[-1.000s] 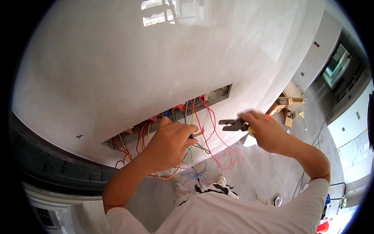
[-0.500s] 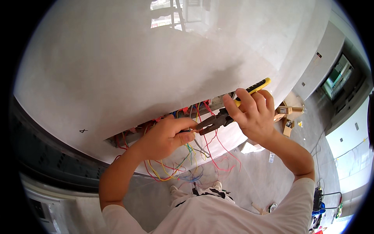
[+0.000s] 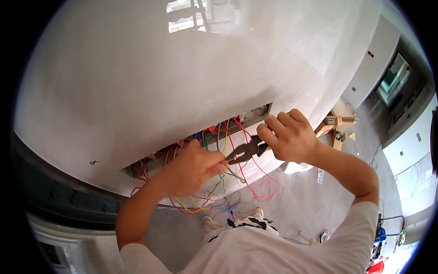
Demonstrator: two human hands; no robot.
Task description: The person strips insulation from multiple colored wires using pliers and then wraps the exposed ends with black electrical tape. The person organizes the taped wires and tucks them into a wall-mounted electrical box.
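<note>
Head view: grey plaster wall [image 3: 150,77], wires [image 3: 237,137] spilling from its slot.

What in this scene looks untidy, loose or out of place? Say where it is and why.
The coloured wires spill out of the long slot in the wall and hang in a loose tangle below it, unbundled. The left hand pinches some while the right hand works pliers on them.
</note>
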